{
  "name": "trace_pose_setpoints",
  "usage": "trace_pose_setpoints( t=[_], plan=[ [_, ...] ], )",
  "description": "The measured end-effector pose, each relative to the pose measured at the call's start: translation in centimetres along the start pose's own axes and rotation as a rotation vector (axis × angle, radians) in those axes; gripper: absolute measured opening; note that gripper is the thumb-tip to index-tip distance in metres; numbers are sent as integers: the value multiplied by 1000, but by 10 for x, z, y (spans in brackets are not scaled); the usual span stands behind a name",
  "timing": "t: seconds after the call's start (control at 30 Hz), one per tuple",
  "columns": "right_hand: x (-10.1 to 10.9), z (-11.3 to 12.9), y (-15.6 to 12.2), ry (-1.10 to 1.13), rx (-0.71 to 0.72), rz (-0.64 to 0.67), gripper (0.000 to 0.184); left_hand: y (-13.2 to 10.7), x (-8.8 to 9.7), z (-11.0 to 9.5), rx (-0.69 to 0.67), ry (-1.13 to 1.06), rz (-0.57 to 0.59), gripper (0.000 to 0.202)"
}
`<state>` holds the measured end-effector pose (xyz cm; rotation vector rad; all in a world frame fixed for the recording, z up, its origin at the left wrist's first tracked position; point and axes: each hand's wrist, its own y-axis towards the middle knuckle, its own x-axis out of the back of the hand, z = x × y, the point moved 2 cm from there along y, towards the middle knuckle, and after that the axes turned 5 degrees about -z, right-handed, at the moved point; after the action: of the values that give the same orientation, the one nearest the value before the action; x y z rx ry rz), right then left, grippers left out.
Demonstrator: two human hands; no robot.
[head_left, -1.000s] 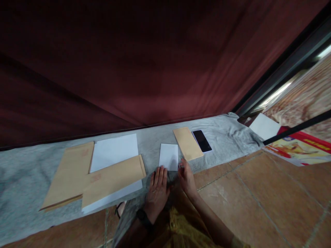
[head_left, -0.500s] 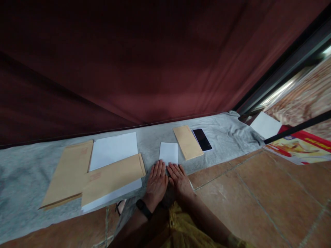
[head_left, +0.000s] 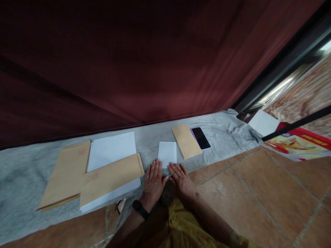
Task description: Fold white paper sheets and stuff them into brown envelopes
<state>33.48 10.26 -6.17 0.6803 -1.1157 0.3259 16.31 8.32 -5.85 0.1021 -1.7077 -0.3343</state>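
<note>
A small folded-looking white paper (head_left: pixel 167 151) lies flat on the grey cloth. My left hand (head_left: pixel 153 181) rests palm down at its lower left corner, fingers stretched out. Against its lower right corner lies my right hand (head_left: pixel 181 181), flat as well, fingers extended. Just right of the paper is a brown envelope (head_left: pixel 186 141), and beyond that a phone (head_left: pixel 201 138) with a dark screen. To the left, a stack of larger brown envelopes (head_left: pixel 64 174) partly covers white sheets (head_left: pixel 112 150).
The grey cloth (head_left: pixel 148 136) covers a long narrow surface. A dark red curtain (head_left: pixel 155 69) hangs behind it. On the right are a red and yellow printed box (head_left: pixel 300 143), a white sheet-like panel (head_left: pixel 263 123) and brown floor tiles (head_left: pixel 232 203).
My hands have moved slightly apart, so more of the small white paper's lower edge shows between them. The view has shifted a little; the envelopes and phone stay put.
</note>
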Motion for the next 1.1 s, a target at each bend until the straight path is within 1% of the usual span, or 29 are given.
trace_pose_setpoints(
  t=[0.23, 0.47, 0.57, 0.67, 0.83, 0.93, 1.1],
  plan=[
    [6, -4, -5, 13, -21, 21, 59, -10, -1, 4, 8, -6, -28, 73],
    [12, -6, -8, 33, -49, 25, 57, -16, 4, 4, -1, 3, -25, 72],
    [12, -6, -8, 42, -54, 17, 57, -14, 6, 4, -8, 6, -32, 70],
    [11, -6, -9, 50, -53, 12, 57, -4, 4, 2, -9, -11, -26, 67],
    [10, -7, -9, 50, -38, 5, 56, 25, -5, -1, -8, -51, -6, 68],
    [10, -7, -9, 45, -32, -11, 56, 41, -12, 1, -12, -54, -11, 68],
    [9, -8, -9, 41, -23, -31, 56, 59, -22, 7, -23, -44, -27, 72]
  ],
)
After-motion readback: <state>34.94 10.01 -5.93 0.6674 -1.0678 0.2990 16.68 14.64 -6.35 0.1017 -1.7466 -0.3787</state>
